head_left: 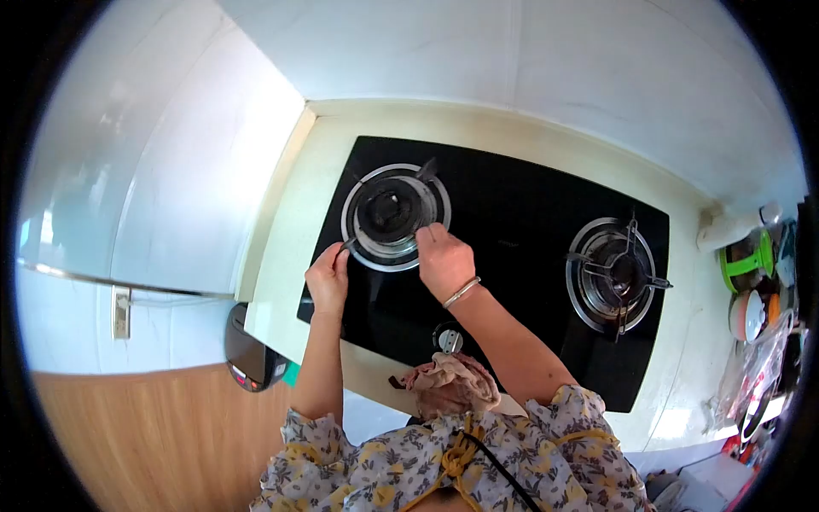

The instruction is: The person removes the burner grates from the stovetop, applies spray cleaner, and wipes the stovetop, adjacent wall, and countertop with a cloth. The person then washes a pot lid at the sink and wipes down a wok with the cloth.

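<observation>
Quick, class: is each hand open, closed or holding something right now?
Left hand: closed, pinching the left pan support.
Right hand: closed at the same support; fingertips hidden, hold unclear.

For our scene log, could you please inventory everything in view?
Hob: 1, black, centre
Counter: 1, cream, around hob
Burners: 2, black and silver, on hob
Pan supports: 2, dark, on burners
Knob: 1, silver, hob front
Cloth: 1, pinkish, near knob
Appliance: 1, dark, left
Socket: 1, pale, left
Panel: 1, brown, lower left
Wall: 1, white, rear
Green item: 1, green, right
Clutter: uncountable, mixed, right edge
Bracelet: 1, silver, right wrist
Patterned top: 1, white, bottom
Left hand: 1, bare, at left burner
Right hand: 1, bare, at left burner
</observation>
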### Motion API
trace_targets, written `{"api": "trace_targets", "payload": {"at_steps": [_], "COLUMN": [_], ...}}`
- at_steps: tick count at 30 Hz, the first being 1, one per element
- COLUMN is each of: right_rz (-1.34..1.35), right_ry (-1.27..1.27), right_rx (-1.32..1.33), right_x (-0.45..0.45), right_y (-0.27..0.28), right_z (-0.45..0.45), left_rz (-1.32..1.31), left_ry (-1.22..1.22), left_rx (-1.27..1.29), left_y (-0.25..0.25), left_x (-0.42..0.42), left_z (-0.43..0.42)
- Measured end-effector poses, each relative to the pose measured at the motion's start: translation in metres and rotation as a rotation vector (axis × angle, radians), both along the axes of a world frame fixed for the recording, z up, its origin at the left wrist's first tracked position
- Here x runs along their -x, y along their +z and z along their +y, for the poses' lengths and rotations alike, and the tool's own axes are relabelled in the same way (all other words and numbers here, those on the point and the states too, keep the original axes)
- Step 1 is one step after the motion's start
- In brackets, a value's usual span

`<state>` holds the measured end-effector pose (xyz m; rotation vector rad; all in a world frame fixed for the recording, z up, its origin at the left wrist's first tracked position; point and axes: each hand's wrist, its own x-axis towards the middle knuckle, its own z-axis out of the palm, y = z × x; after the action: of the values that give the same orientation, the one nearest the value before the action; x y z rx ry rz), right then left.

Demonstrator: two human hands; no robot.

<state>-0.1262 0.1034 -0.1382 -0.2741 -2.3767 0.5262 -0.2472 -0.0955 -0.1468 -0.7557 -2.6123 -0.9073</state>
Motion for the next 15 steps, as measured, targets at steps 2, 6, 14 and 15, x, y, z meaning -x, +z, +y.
{"api": "trace_targets", "payload": {"at_steps": [2,6,14,15], "right_rz": [0.015,-0.082,-0.263,-0.311], "right_ry": [0.022,0.008,0.499,0.554], "right_rx": [0.005,0.112,0.141,0.109], "right_x": [0.0,-0.01,-0.147,-0.167], "right_y": [-0.005,0.003,0.038,0.035], "right_z": [0.0,-0.001,-0.034,-0.042], "left_rz": [-0.003,-0.171,-0.086,-0.17], "left_ry": [-0.009,-0.045,-0.41,-0.486], "left_rx": [-0.014,0.047,0.042,0.064], "left_y": [-0.008,0.0,0.055,0.058], "left_x": [0.002,0.004,-0.121,-0.143], "left_z": [-0.004,-0.009,-0.044,-0.05]}}
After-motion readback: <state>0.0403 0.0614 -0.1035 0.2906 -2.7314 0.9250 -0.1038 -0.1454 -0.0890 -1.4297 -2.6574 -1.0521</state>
